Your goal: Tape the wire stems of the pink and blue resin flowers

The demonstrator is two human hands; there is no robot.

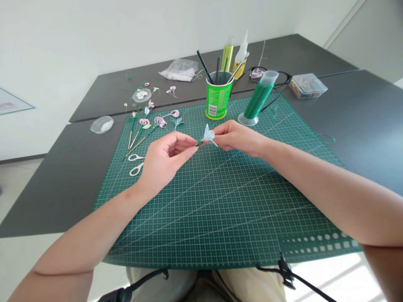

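Observation:
A pale blue artificial flower with a green-wrapped stem is held above the cutting mat. The thumb and fingers of my left hand pinch its stem just below the petals. My right hand is closed against the flower's right side; its fingertips are partly hidden behind the petals. Left of my left hand lie white-handled scissors, their blades hidden under the hand. Beyond it, pink flowers on sticks and a small blue leafy sprig rest on the mat.
A green paper cup of tools and a tilted-looking spool of green thread stand behind my hands. Farther back are a glue bottle, eyeglasses, a plastic bag and a clear box. Small dishes sit at left.

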